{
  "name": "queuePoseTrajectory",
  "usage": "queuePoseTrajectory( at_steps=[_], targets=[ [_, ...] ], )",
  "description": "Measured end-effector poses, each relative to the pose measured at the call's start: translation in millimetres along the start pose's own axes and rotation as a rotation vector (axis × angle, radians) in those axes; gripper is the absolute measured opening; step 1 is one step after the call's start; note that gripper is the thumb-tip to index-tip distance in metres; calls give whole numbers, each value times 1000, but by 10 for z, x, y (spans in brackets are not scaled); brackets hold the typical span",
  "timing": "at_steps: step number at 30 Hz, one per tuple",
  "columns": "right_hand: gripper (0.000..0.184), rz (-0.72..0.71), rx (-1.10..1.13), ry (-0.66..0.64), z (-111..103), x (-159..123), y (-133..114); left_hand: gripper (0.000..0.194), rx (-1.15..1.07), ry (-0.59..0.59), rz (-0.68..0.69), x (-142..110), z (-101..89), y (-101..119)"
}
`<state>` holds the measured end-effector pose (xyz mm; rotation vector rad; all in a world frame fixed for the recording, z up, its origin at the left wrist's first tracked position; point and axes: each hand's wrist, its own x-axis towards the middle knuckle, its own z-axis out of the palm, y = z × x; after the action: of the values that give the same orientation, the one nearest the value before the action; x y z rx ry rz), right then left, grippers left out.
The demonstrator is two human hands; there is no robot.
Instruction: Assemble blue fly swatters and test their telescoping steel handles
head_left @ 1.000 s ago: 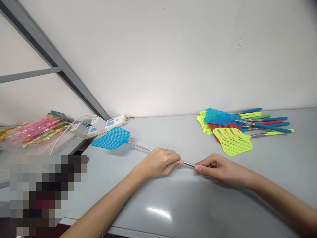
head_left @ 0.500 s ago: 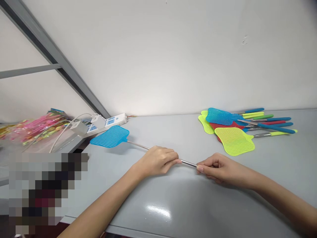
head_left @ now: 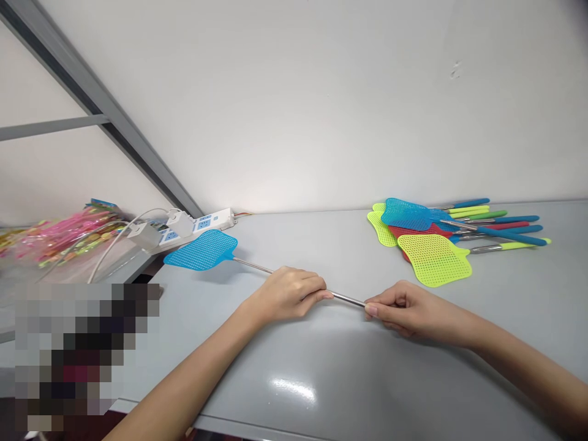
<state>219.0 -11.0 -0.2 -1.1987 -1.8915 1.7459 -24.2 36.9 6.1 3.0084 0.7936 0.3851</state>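
Observation:
A blue fly swatter [head_left: 202,250] with a thin metal rod is held over the grey table, its mesh head out to the left. My left hand [head_left: 294,293] is closed around the rod near the middle. At the rod's right end, my right hand [head_left: 407,310] pinches it between thumb and fingers; a short stretch of bare metal shows between the two hands. Any grip on that end is hidden by my right hand. Behind my right hand lies a pile of fly swatters with yellow-green [head_left: 434,260], blue [head_left: 408,214] and red [head_left: 425,231] heads.
A white power strip [head_left: 215,222] with plugged-in adapters and cables lies at the table's left back edge. Beyond it are pink and yellow items in clear plastic [head_left: 68,236]. A white wall rises behind the grey table [head_left: 294,367]; a grey metal frame [head_left: 133,156] slants at left.
My left hand and the swatter's head have shifted slightly left, and a little more rod shows between my hands. My right hand stays about where it was, still pinching.

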Motion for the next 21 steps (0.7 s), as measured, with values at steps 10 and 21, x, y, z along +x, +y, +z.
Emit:
queuePoseTrajectory(
  at_steps=[10,21],
  targets=[
    [36,42,53,-17,-19,18,24,30,-29,-31,-21,-15,56,-9],
    [37,108,148,-55,-83,17,23,32,-60,-11,-53,-21,40,35]
  ],
)
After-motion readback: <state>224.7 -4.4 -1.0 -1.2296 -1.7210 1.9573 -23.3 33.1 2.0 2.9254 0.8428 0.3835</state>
